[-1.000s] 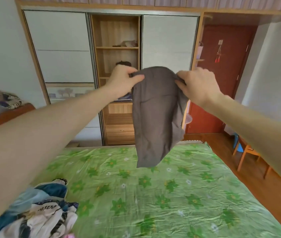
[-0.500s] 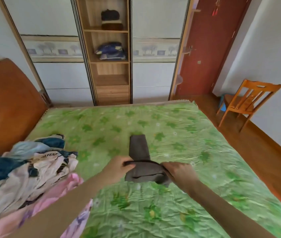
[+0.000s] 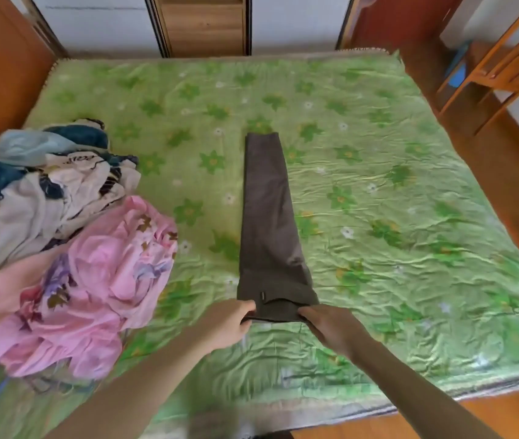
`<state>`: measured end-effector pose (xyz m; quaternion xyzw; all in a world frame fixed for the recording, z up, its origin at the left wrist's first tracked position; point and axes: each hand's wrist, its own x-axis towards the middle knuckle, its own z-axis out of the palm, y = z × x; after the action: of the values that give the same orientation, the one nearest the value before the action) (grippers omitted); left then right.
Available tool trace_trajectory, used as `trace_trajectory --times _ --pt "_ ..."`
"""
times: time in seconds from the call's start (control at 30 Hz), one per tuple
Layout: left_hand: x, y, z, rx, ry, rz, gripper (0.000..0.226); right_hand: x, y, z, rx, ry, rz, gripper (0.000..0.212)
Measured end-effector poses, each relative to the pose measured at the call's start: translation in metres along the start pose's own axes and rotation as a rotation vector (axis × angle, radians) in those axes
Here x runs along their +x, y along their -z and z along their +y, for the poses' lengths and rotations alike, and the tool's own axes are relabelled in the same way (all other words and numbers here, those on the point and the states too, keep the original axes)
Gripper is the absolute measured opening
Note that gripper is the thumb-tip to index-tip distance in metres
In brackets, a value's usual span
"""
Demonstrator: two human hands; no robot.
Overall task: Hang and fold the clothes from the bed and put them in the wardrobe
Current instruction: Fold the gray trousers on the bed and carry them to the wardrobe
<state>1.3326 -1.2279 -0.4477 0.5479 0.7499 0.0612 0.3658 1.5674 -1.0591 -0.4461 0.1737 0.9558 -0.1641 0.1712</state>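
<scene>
Grey-brown trousers [image 3: 269,217] lie stretched lengthwise on the green flowered bed [image 3: 378,201], folded leg on leg, hems pointing toward the wardrobe [image 3: 204,23]. My left hand [image 3: 231,323] pinches the left corner of the waistband at the near end. My right hand [image 3: 328,326] pinches the right corner. A pile of clothes [image 3: 61,236] sits on the bed's left side, with a pink garment on top nearest me and white and blue pieces behind it.
The wooden headboard [image 3: 1,64] rises at the far left. A wooden chair [image 3: 502,58] stands on the wood floor at the upper right, beside a red door [image 3: 388,20]. The bed's near edge [image 3: 378,403] runs along the bottom.
The trousers were held up in the air, then lowered onto the bed and pulled out flat and straight toward me. My view tilted down from the wardrobe to the bed.
</scene>
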Motion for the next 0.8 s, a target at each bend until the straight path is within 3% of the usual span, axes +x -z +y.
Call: trace_trajectory --times 0.17,0.27,0.33,0.43,0.5,0.67,0.8 --pt "0.012 -0.109 -0.028 0.037 0.070 -0.097 0.008 0.013 -0.097 0.005 0.030 0.084 -0.211 0.046" --pt "0.020 -0.160 -0.052 0.106 0.024 -0.182 0.041 0.021 -0.147 0.009 0.101 0.171 -0.272 0.051" --pt "0.028 -0.185 -0.066 0.151 -0.043 -0.120 0.069 0.033 -0.170 0.013 0.118 0.212 -0.150 0.046" --pt "0.056 -0.215 -0.079 0.172 -0.167 0.211 0.064 0.059 -0.203 0.024 0.069 0.136 0.077 0.048" --pt "0.082 -0.227 -0.082 0.179 -0.187 0.315 0.064 0.074 -0.223 0.031 0.026 0.045 0.122 0.055" --pt "0.118 -0.264 -0.107 0.276 -0.281 0.241 0.074 0.088 -0.272 0.059 -0.034 0.059 0.024 0.068" --pt "0.124 -0.288 -0.124 0.306 -0.328 0.257 0.075 0.093 -0.299 0.072 -0.061 0.071 0.047 0.069"
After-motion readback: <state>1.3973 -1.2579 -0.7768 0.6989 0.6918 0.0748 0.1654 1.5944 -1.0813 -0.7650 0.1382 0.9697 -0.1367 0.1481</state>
